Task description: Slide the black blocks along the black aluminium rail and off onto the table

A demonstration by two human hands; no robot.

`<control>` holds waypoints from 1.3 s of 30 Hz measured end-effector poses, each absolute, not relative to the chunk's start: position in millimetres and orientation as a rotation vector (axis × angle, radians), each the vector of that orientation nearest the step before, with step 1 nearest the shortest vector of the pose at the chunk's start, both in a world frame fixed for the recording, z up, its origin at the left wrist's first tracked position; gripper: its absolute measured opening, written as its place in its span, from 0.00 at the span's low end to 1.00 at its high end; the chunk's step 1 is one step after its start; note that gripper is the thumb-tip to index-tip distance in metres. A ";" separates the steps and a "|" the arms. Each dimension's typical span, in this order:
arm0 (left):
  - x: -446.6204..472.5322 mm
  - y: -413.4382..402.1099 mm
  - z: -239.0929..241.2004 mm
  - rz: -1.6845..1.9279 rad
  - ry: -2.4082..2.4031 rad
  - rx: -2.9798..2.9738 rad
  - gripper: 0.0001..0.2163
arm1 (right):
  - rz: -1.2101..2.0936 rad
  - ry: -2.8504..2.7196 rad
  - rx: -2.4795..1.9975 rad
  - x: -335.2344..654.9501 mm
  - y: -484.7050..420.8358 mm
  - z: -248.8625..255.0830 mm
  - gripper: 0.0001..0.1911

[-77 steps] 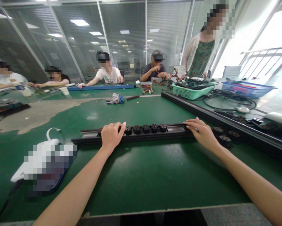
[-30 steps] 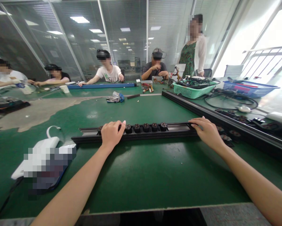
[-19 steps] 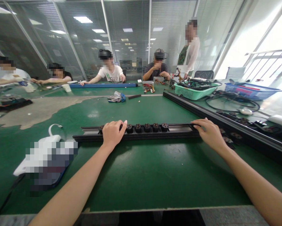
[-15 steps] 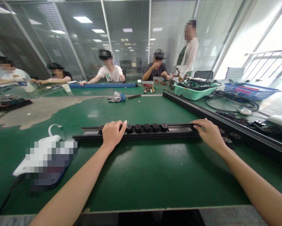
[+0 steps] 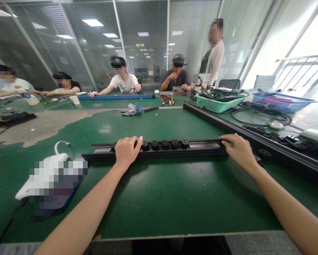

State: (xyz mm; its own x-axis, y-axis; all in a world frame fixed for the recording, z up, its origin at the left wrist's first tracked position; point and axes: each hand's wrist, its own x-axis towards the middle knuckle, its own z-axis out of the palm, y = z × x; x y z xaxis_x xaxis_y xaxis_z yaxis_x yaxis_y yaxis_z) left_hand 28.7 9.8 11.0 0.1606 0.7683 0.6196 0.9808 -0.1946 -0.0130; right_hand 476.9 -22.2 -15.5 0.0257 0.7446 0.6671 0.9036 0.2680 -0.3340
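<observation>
A long black rail (image 5: 201,147) lies across the green table (image 5: 153,198) in front of me, with several small dark round parts (image 5: 164,144) sitting in its groove. My left hand (image 5: 126,151) rests on the rail left of those parts, fingers curled over it. My right hand (image 5: 240,151) lies at the rail's right end, fingers stretched flat and pointing left. A few more small dark parts (image 5: 265,153) lie on the table just beyond my right hand.
A white and dark object (image 5: 52,180) sits at my left. A longer black rail (image 5: 254,136) runs diagonally on the right. Behind it are a green basket (image 5: 217,102), a blue basket (image 5: 281,101) and cables. Several people sit at the far side; one stands.
My right hand has slid a little to the right along the rail's end. The standing person has turned and stepped away from the green basket. My left hand has stayed put.
</observation>
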 end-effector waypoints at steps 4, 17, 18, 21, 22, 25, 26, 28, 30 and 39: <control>28.9 8.8 12.1 -0.699 -1.665 -2.035 0.28 | -0.237 -1.738 -1.515 475.9 -22.8 -14.5 0.14; 28.2 9.4 10.7 -0.690 -1.658 -2.037 0.28 | -0.236 -1.721 -1.548 483.4 -20.7 -17.9 0.15; 28.2 9.3 10.8 -0.688 -1.659 -2.038 0.28 | -0.238 -1.718 -1.550 484.0 -20.6 -18.2 0.15; 28.6 8.8 11.3 -0.682 -1.664 -2.039 0.28 | -0.238 -1.713 -1.560 484.9 -20.8 -18.4 0.15; 28.7 8.6 11.4 -0.682 -1.664 -2.039 0.28 | -0.236 -1.714 -1.564 485.1 -21.0 -18.2 0.15; 28.9 8.5 11.3 -0.687 -1.666 -2.041 0.28 | -0.232 -1.716 -1.572 485.4 -21.4 -17.6 0.15; 28.8 8.6 11.2 -0.692 -1.668 -2.043 0.28 | -0.230 -1.718 -1.573 485.6 -21.4 -17.5 0.15; 28.5 9.0 10.9 -0.709 -1.671 -2.052 0.27 | -0.228 -1.720 -1.571 486.3 -21.3 -17.6 0.15; 28.2 9.4 10.6 -0.730 -1.674 -2.060 0.27 | -0.230 -1.718 -1.574 487.6 -21.0 -18.2 0.15; 28.5 8.7 11.1 -0.716 -1.662 -2.045 0.27 | -0.261 -1.716 -1.597 491.8 -20.4 -18.9 0.15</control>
State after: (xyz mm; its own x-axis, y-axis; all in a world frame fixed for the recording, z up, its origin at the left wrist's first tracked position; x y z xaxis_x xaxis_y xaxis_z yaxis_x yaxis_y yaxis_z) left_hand 28.5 8.7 11.1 0.1580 0.7691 0.6192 0.9784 -0.2064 0.0067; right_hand 491.8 -20.4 -18.9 0.0746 0.7637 0.6413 0.9198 0.1957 -0.3400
